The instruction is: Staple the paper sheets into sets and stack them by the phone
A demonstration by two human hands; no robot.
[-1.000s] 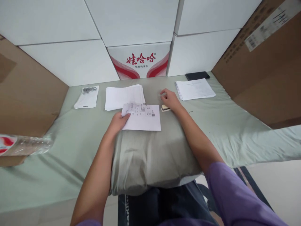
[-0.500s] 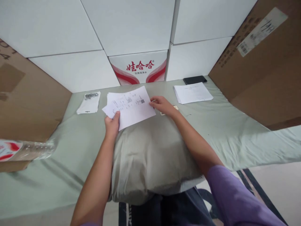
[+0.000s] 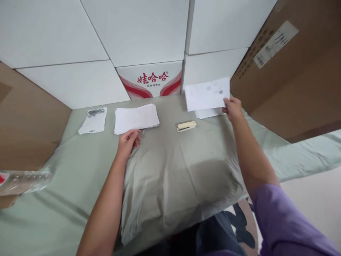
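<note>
While the right hand (image 3: pixel 232 108) pinches a printed sheet (image 3: pixel 207 94) just above the right-hand paper stack (image 3: pixel 206 113), the placing step seems underway, needing a level lowering, and the left hand (image 3: pixel 128 141) rests empty, loosely curled, beside the middle stack (image 3: pixel 136 118).

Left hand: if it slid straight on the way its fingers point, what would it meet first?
Probably the paper stack lying just beyond the left hand; depth is hard to judge.

Stapler (image 3: pixel 187 126) lies between two paper stacks (image 3: pixel 136 118).
</note>
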